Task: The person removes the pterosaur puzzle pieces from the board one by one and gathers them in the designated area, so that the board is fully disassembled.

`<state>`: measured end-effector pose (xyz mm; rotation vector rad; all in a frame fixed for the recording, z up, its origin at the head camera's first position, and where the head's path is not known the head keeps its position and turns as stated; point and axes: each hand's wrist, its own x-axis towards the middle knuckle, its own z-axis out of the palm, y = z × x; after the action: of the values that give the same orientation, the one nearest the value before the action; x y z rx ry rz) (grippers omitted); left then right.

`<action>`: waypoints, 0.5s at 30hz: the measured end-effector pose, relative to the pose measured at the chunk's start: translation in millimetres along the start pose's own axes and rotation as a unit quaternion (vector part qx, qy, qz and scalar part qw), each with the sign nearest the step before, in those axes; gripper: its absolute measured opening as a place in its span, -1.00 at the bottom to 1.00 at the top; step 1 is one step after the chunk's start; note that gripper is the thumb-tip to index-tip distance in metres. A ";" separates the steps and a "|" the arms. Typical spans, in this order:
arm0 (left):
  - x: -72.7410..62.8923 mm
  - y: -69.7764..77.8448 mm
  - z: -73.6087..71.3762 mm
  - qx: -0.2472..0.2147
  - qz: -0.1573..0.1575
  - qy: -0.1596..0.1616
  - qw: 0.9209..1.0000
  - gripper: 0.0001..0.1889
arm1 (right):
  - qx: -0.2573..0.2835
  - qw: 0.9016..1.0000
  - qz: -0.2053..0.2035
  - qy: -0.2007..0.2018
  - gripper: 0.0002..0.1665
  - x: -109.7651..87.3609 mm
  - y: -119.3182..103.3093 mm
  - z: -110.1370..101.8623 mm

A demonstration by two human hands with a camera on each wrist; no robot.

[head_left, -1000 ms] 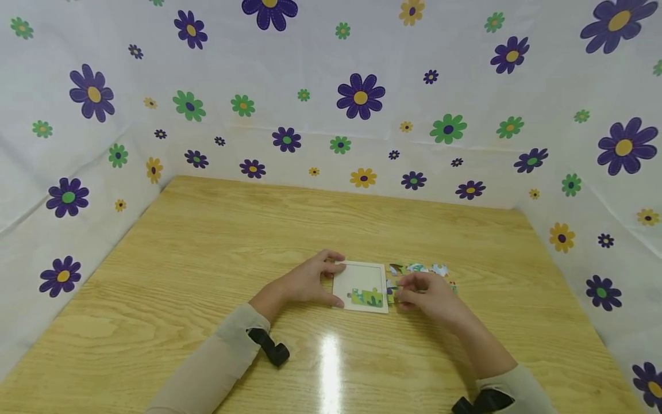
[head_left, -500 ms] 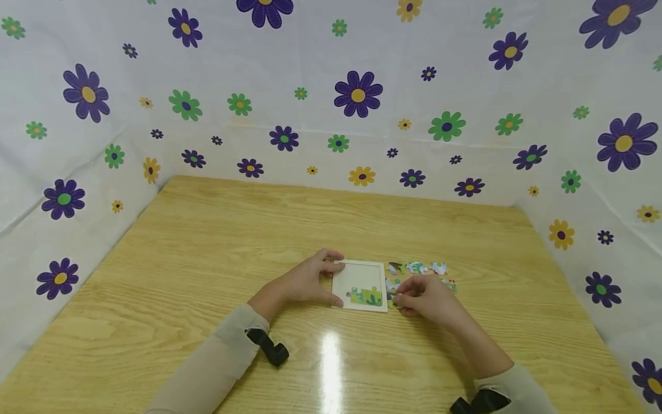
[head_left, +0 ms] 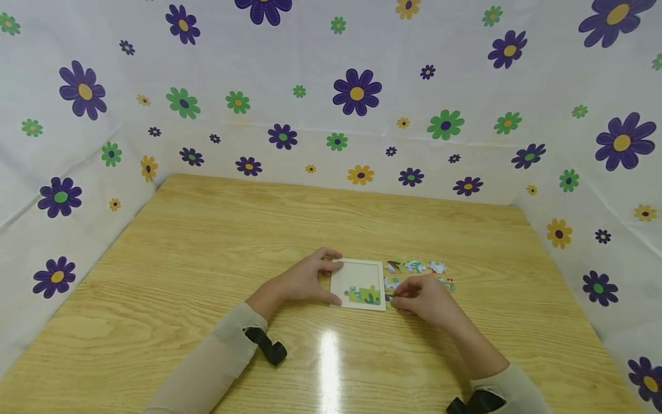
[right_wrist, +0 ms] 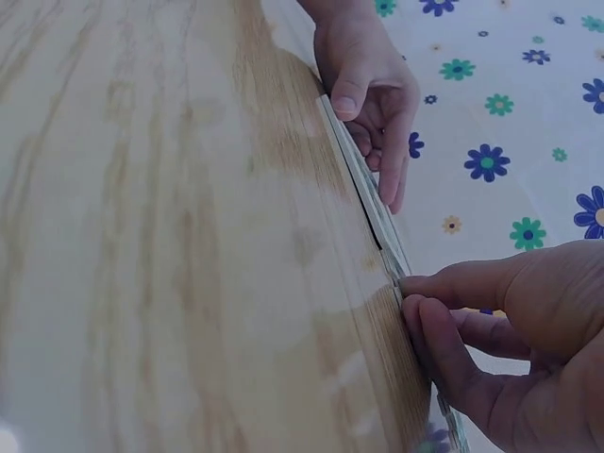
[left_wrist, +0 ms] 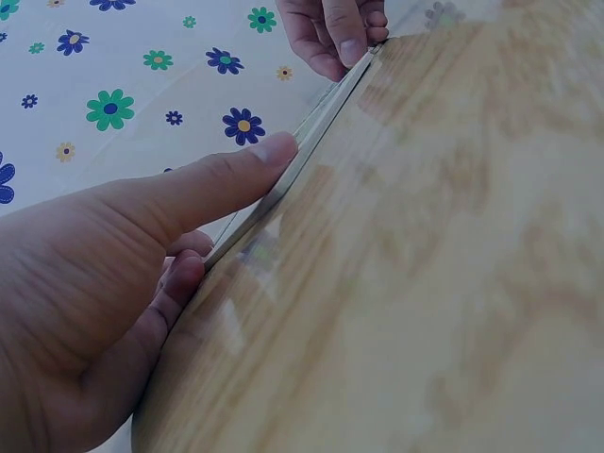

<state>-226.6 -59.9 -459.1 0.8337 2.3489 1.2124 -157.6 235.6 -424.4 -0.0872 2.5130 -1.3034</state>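
Observation:
A shallow square puzzle tray (head_left: 357, 275) with a pale rim lies flat on the table. Joined green puzzle pieces (head_left: 365, 295) fill its lower right part. My left hand (head_left: 307, 280) grips the tray's left side, thumb at the near corner and fingers at the far one; in the left wrist view the thumb (left_wrist: 236, 179) lies along the tray's edge. Just right of the tray, my right hand (head_left: 428, 300) pinches a small puzzle piece (head_left: 389, 298) between thumb and fingers, the piece mostly hidden. In the right wrist view those fingertips (right_wrist: 420, 286) are right beside the tray's rim.
Loose puzzle pieces (head_left: 415, 266) lie in rows right of the tray, some partly covered by the right hand. The wooden table (head_left: 217, 230) is bordered at the back and sides by a white flowered cloth (head_left: 310, 69). Black straps (head_left: 266, 345) sit on both wrists.
My right hand has shifted slightly left toward the tray, its fingers closing on a piece there. The left hand keeps its hold; the head view has drifted a little.

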 end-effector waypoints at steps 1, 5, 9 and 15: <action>-0.2 -0.3 0.2 0.000 0.000 0.000 1.000 -0.05 | 0.003 1.000 0.003 -0.002 -0.83 -0.1 0.0 0.0; -0.8 -1.0 1.0 0.000 0.001 -0.001 1.000 -0.05 | 0.013 1.000 0.012 -0.009 -0.80 0.2 -0.5 -2.1; -0.4 -0.2 1.0 0.004 0.003 0.001 1.000 -0.05 | 0.008 1.000 -0.002 -0.003 -0.79 0.8 -2.1 -5.1; 0.5 1.1 0.5 0.004 -0.005 0.000 1.000 -0.06 | 0.010 0.999 -0.044 -0.004 -0.70 7.2 -7.7 2.2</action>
<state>-226.3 -58.7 -458.5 0.8241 2.3566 1.1985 -164.5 228.0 -421.1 -0.2017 2.5147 -1.3585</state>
